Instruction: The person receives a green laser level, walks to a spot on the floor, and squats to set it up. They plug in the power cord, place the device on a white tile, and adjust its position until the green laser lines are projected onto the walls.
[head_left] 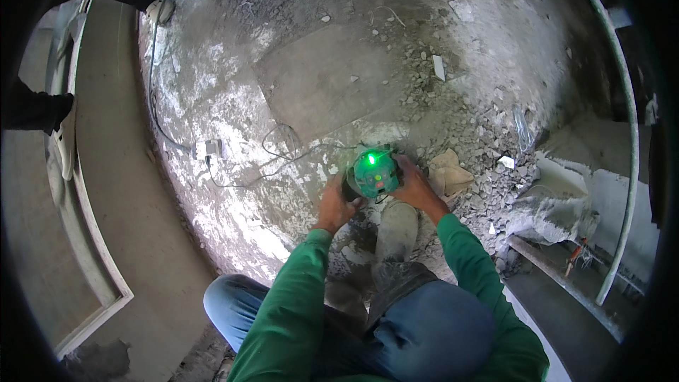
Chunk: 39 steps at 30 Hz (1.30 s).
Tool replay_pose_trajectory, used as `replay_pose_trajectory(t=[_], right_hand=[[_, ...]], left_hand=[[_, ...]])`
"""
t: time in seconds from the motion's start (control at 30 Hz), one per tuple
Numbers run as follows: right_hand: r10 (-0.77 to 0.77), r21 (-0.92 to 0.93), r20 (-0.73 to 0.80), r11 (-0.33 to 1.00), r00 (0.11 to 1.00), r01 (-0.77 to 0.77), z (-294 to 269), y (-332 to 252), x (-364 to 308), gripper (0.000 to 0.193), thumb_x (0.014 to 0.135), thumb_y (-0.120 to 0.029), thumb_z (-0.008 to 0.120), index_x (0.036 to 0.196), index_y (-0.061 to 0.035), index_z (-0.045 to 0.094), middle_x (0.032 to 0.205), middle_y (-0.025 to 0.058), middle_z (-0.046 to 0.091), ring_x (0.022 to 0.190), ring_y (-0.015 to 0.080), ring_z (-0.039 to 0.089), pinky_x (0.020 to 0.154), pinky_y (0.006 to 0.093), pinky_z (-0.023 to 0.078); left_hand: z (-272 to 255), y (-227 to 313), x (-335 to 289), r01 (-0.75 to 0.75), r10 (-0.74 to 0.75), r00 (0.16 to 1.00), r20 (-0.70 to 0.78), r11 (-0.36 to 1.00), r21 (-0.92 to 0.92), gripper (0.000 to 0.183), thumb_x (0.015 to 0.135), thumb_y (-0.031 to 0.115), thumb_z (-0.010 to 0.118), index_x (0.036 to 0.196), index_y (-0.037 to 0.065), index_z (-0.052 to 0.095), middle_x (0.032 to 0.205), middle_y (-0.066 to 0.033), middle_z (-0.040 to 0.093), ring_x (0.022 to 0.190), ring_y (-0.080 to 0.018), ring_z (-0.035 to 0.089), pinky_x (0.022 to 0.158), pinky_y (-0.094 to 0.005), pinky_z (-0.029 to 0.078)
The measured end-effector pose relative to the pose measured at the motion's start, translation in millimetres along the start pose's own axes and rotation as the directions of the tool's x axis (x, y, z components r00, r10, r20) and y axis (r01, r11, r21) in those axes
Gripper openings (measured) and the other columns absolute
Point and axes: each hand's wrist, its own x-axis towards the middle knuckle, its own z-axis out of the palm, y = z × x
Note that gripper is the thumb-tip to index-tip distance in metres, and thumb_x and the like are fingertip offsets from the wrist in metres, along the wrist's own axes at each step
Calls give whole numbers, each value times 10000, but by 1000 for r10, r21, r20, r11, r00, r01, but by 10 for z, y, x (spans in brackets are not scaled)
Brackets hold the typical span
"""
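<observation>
A round green laser level (377, 175) with a bright green light and small buttons on top is between my hands, low over the floor in front of my boot. My left hand (337, 204) curls round its left side, thumb toward the front. My right hand (418, 188) grips the opposite side, with part of its fingers hidden behind the body. What the base rests on is out of sight. A thin cable (311, 150) runs across the floor toward the level; whether it joins it I cannot tell.
A small white socket box (209, 148) with a grey cord lies to the left. Rubble (453, 110) and a crumpled brown paper (448, 172) lie to the right, near a white sack (555, 201) and a long pipe (628, 134). Another person's foot (161, 10) is at upper left.
</observation>
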Motion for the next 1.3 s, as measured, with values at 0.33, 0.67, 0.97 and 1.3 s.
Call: replay_pose_trajectory(t=[0.33,0.67,0.97,1.3], right_hand=[[66,73,31,995,997,-68,69,45,33,906,787,-173,924,1550,12,470,1503,245,561,1416,418,560,1161,470,481],[18,45,37,999,999,-19,96,182,43,901,797,-159,908,1567,0,468,1522,270,559,1429,442,548,1187,490,457],[-9,32,36,999,999,8,-21,63,73,1013,762,-197,927,1637,-98,426,1595,236,512,1481,435,495,1216,479,440],[-18,133,-195,990,981,45,216,98,-24,991,739,-160,942,1608,-118,465,1519,202,561,1423,405,541,1191,471,460]], left_hand=[[345,81,31,31,-76,989,-126,944,-330,665,743,183,928,1332,58,645,1223,-235,694,1192,-456,641,1024,-492,517],[664,-399,40,45,-92,992,-92,907,-419,530,741,-35,699,1269,10,674,1167,-273,719,1117,-479,687,972,-475,553],[498,-212,45,10,-65,991,-114,906,-424,240,985,117,731,1176,-28,740,1068,-82,785,960,-151,692,888,-334,558],[350,-88,88,44,-92,985,-148,954,-297,396,1040,320,746,1121,-67,740,977,-108,769,883,-179,662,809,-394,541]])
